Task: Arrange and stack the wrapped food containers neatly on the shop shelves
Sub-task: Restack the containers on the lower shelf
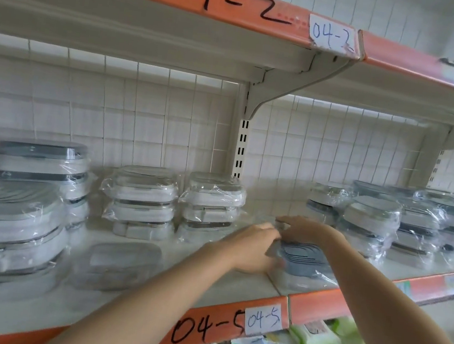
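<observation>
Grey-lidded and wrapped in clear film, the container (299,262) sits at the shelf's (315,299) front edge, just right of the "04-5" label (262,321). My left hand (250,248) clasps its left side; my right hand (306,229) curls over its far rim. Wrapped stacks (140,200) stand along the shelf's back.

Light is bright and even, with soft shadow under the upper shelf (179,45). Plastic wrap glares. The hands are blurred; the edges bend.
</observation>
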Demonstrator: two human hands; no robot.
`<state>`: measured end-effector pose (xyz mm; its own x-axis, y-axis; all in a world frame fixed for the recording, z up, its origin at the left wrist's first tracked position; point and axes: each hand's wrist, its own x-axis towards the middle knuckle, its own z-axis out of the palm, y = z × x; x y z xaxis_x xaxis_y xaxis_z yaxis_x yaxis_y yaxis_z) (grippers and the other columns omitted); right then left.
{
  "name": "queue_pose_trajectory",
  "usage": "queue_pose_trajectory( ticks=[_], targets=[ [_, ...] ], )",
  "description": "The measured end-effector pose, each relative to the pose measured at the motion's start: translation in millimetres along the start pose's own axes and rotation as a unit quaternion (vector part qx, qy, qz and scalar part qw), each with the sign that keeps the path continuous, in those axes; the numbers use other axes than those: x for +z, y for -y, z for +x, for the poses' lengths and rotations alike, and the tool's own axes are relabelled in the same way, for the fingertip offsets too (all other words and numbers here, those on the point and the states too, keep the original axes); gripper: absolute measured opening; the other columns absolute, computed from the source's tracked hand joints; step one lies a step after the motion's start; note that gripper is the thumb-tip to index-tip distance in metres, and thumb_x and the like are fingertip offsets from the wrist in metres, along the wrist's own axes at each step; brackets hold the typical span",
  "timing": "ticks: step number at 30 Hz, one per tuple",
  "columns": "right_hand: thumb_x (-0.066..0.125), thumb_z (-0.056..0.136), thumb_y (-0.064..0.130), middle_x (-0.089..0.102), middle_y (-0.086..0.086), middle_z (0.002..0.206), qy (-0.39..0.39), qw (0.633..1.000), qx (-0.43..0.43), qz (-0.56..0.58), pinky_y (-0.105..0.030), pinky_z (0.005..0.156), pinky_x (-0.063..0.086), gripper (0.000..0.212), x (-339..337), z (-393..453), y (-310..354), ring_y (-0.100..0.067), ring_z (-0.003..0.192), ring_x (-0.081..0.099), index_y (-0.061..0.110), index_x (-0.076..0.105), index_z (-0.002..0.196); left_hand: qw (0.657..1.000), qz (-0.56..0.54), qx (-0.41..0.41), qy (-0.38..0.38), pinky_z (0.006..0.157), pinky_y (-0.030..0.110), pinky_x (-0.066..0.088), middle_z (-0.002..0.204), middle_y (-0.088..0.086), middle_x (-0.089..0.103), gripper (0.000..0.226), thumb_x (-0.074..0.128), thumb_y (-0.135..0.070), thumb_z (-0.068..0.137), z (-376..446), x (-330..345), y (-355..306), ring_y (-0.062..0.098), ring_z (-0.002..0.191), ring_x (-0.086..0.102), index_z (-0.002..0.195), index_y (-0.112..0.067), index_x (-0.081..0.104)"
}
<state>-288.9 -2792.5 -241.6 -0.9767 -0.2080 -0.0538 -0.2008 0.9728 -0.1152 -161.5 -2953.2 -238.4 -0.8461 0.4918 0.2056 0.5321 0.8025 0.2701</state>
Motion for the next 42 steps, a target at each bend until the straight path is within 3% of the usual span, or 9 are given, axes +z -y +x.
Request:
queue_pose_trajectory(
  ticks=[4,11,17,19,22,26,31,36,42],
  targets=[
    [0.050,0.095,0.022,0.040,-0.008,0.147,0.013,1.000,-0.017,0.009,-0.034,0.111,0.029,0.050,0,-9,-3,-0.024,0.134,0.038,0.015,0.038,0.143,0.999,-0.034,-0.021,0.021,0.107,0.037,0.035,0.152,-0.001,0.027,0.062,0.059,-0.047,0.089,13,24,-24,0.023,0.132,0.038,0.142,-0.020,0.042],
    [0.060,0.088,0.046,0.036,-0.003,0.150,-0.015,0.998,-0.039,-0.044,-0.031,0.111,0.028,0.067,-4,-8,-5,-0.021,0.135,0.037,0.018,0.036,0.144,0.998,0.064,0.000,0.019,0.104,0.042,0.039,0.140,0.005,0.042,0.048,0.055,-0.028,0.095,-3,17,-14,0.028,0.127,0.045,0.140,-0.017,0.045],
    [0.072,0.078,0.046,0.049,-0.004,0.138,-0.053,0.998,-0.019,0.015,-0.026,0.093,0.037,0.071,-8,-8,-12,-0.022,0.121,0.048,0.016,0.044,0.136,0.988,0.155,0.006,-0.007,0.086,0.040,0.046,0.123,0.015,0.055,0.033,0.048,-0.002,0.092,-4,6,-15,0.036,0.112,0.054,0.123,-0.006,0.059],
    [0.074,0.076,0.045,0.050,-0.002,0.137,-0.055,0.998,-0.020,0.024,-0.024,0.093,0.036,0.071,-8,-6,-15,-0.020,0.121,0.049,0.019,0.046,0.135,0.992,0.123,-0.007,0.004,0.087,0.039,0.048,0.119,0.015,0.057,0.029,0.060,-0.017,0.089,-1,4,-17,0.033,0.108,0.056,0.116,-0.006,0.062],
    [0.070,0.081,0.044,0.045,0.002,0.143,-0.044,0.999,-0.021,-0.011,-0.025,0.101,0.032,0.065,-4,-5,-15,-0.017,0.127,0.045,0.023,0.046,0.137,0.998,0.039,-0.040,0.027,0.076,0.035,0.046,0.113,0.017,0.058,0.046,0.068,-0.037,0.082,5,11,-27,0.031,0.097,0.055,0.111,-0.003,0.056],
    [0.058,0.087,0.048,0.046,0.002,0.143,-0.050,0.996,-0.007,-0.068,-0.027,0.102,0.035,0.059,-3,-6,-12,-0.020,0.127,0.046,0.029,0.042,0.141,0.997,-0.007,-0.065,0.027,0.085,0.040,0.047,0.128,0.018,0.051,0.069,0.072,-0.041,0.079,8,25,-23,0.034,0.112,0.052,0.130,-0.010,0.037],
    [0.055,0.088,0.054,0.046,0.000,0.143,-0.034,0.996,-0.006,-0.084,-0.027,0.104,0.033,0.059,-7,-8,-9,-0.021,0.129,0.044,0.030,0.042,0.141,0.998,0.011,-0.053,0.034,0.082,0.039,0.045,0.126,0.016,0.053,0.067,0.073,-0.043,0.078,11,18,-15,0.032,0.112,0.052,0.128,-0.012,0.040],
    [0.057,0.087,0.052,0.042,0.000,0.146,-0.025,0.997,-0.013,-0.078,-0.029,0.107,0.032,0.060,-10,-9,-7,-0.022,0.132,0.041,0.029,0.044,0.140,0.997,0.023,-0.059,0.046,0.090,0.040,0.047,0.133,0.016,0.050,0.078,0.070,-0.039,0.082,15,16,-13,0.033,0.117,0.050,0.144,-0.017,0.028],
    [0.058,0.089,0.042,0.039,0.000,0.149,-0.027,0.997,-0.006,-0.079,-0.030,0.107,0.030,0.055,-8,-10,-6,-0.023,0.134,0.038,0.026,0.044,0.140,0.996,0.001,-0.086,0.031,0.086,0.037,0.046,0.136,0.010,0.049,0.086,0.070,-0.046,0.078,21,25,-18,0.029,0.118,0.051,0.146,-0.018,0.025]
  ],
)
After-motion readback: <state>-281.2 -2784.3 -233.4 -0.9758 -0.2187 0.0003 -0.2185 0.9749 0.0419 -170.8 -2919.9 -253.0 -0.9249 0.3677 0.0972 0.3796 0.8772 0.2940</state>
